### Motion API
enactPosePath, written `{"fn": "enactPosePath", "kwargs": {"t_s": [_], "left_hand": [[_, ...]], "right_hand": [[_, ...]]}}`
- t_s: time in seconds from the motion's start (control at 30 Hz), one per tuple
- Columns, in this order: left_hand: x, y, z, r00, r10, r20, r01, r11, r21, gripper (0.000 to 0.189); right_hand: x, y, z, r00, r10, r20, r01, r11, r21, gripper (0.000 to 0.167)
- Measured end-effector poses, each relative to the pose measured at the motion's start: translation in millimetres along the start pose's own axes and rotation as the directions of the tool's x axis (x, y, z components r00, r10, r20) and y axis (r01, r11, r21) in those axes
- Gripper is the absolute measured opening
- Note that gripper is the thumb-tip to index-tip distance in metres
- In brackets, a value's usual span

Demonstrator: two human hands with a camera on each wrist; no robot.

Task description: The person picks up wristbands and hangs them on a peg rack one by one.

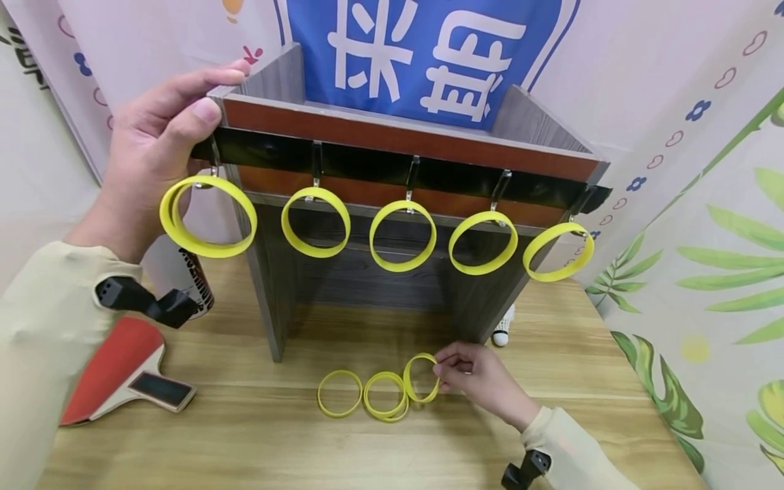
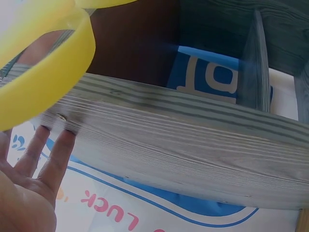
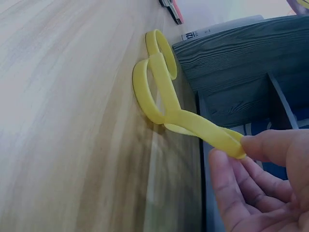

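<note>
My left hand (image 1: 147, 136) grips the top left corner of a grey wooden rack (image 1: 404, 133), thumb on the front and fingers against the side panel. Yellow rings (image 1: 312, 253) hang from a row of hooks along the rack's black strip, the leftmost close by that hand. Down at the table, my right hand (image 1: 484, 378) pinches a yellow ring (image 3: 203, 128) between thumb and fingers. This ring is tilted up and overlaps the loose yellow rings (image 1: 366, 395) beside it. Another yellow ring (image 1: 319, 395) lies flat to their left.
A red table tennis paddle (image 1: 116, 367) lies on the wooden table (image 1: 245, 442) at the left. Behind my left wrist stands a printed can (image 1: 199, 282). A shuttlecock (image 1: 502, 330) lies beside the rack's right leg. A blue banner (image 1: 416, 75) hangs behind the rack.
</note>
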State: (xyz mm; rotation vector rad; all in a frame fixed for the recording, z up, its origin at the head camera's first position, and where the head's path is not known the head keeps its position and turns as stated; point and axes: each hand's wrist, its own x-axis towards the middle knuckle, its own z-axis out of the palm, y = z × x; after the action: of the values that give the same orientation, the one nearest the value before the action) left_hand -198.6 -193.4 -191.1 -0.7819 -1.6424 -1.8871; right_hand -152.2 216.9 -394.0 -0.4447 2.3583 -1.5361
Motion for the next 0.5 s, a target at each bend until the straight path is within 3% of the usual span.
{"fn": "enactPosePath", "kwargs": {"t_s": [0.27, 0.5], "left_hand": [[-0.7, -0.5, 0.1, 1.000, 0.012, 0.016, -0.012, 1.000, -0.018, 0.037], [1.4, -2.6, 1.2, 1.000, 0.030, 0.000, -0.030, 0.999, -0.022, 0.037]], "right_hand": [[-0.7, -10, 0, 0.999, -0.035, -0.034, 0.032, 0.996, -0.080, 0.026], [-2.7, -32, 5, 0.999, -0.036, 0.030, 0.035, 0.999, 0.030, 0.029]]}}
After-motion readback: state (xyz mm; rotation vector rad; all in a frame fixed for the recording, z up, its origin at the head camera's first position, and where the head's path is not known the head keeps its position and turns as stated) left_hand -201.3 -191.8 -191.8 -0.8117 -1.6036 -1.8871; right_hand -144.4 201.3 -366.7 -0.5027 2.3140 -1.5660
